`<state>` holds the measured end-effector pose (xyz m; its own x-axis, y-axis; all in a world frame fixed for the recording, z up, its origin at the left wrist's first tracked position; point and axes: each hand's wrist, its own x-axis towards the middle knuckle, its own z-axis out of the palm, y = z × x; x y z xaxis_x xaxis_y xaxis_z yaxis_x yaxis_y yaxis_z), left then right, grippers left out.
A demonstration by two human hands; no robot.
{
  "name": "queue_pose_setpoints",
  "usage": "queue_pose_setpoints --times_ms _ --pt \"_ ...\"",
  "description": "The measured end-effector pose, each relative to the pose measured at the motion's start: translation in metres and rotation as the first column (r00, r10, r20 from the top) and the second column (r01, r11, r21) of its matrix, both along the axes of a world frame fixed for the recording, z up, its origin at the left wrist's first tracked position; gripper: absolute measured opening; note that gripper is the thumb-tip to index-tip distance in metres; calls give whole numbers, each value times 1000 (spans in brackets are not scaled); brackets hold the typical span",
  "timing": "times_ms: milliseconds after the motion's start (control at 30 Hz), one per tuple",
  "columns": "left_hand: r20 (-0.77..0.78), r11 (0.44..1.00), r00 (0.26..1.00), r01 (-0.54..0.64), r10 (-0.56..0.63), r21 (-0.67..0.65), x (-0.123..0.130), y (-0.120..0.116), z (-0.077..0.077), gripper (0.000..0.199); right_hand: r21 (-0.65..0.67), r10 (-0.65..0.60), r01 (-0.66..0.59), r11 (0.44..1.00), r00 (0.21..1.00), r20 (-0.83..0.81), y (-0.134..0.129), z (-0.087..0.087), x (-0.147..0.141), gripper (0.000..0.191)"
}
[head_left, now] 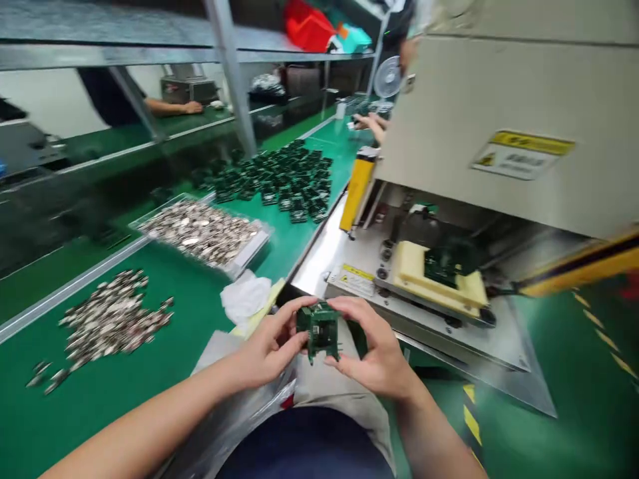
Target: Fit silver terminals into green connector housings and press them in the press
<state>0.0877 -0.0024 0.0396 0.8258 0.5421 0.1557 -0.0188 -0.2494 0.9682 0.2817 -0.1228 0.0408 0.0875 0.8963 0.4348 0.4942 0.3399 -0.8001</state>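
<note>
While you look down, a small green circuit board (325,326) is between your two hands, in front of your body and beside the edge of the table. Your left hand (272,349) is clamped on its left side with the thumb and the fingers. Your right hand (377,352) is closed on its right side, the fingers at the upper edge and the thumb near the lower corner. The board has a dark opening, which faces toward you.

Just beyond your left hand, a crumpled white cloth (245,296) lies over a piece of yellow paper (265,309); whether it is cloth or tissue, I cannot tell. On the green table (184,379), to your left, there is a loose pile of small silver parts (112,319). Farther from you stands a clear tray (249,251), which is filled with many similar silver parts. Behind this tray, a big heap of green boards (287,176) is spread.

To your right there is a large beige machine (499,86). Under its body, a pale yellow block (410,266) holds green pieces (442,266), but their details are blurred. Beyond the machine, the hands of a co-worker (372,124) are over the table, near a fan (388,78).
</note>
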Motion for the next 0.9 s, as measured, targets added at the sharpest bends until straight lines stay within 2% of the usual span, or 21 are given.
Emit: queue_pose_setpoints --times_ms 67,100,133,200,233,267,300,333,367,433,467,533,633,700,800,900 --pt "15 990 990 137 -138 45 36 4 19 56 67 -152 159 985 984 -93 -29 5 28 57" --pt "37 983 986 159 -163 95 57 6 28 59 122 -269 293 948 946 -182 -43 6 42 57" --pt "69 975 984 152 -165 161 81 7 36 62 186 -386 449 874 873 -297 -57 7 55 56" --pt "132 949 979 109 -154 296 134 8 49 68 268 -521 719 641 665 -536 -78 10 82 53" --pt "152 934 976 93 -154 345 160 8 53 72 272 -541 802 532 569 -619 -86 12 94 51" --pt "153 925 975 92 -158 370 186 7 56 76 257 -551 850 459 500 -669 -91 14 105 51" --pt "135 922 977 105 -166 373 208 7 58 78 229 -568 874 428 457 -684 -94 15 114 51" --pt "110 926 978 128 -177 356 228 7 59 77 195 -595 884 426 436 -675 -95 17 122 52" --pt "88 935 978 150 -188 322 242 7 59 75 169 -623 883 437 433 -651 -95 19 129 53" --pt "80 961 979 166 -188 223 253 8 60 70 154 -656 855 496 485 -578 -92 22 140 58" --pt "98 973 980 155 -174 172 249 10 60 70 154 -666 827 541 533 -521 -89 24 145 59" --pt "140 990 982 112 -123 84 225 17 60 70 145 -688 766 627 631 -358 -79 28 154 60" --pt "129 996 987 90 -92 20 160 34 55 61 51 -685 685 726 728 -28 -58 39 167 59" --pt "45 994 993 106 -106 2 113 47 44 55 -41 -625 635 771 768 137 -43 47 175 58" --pt "-133 995 986 95 -96 -13 60 62 17 55 -122 -555 593 796 795 244 -30 55 182 59" --pt "-248 988 956 150 -154 -34 45 69 -11 56 -118 -585 653 748 733 347 -42 49 180 64"
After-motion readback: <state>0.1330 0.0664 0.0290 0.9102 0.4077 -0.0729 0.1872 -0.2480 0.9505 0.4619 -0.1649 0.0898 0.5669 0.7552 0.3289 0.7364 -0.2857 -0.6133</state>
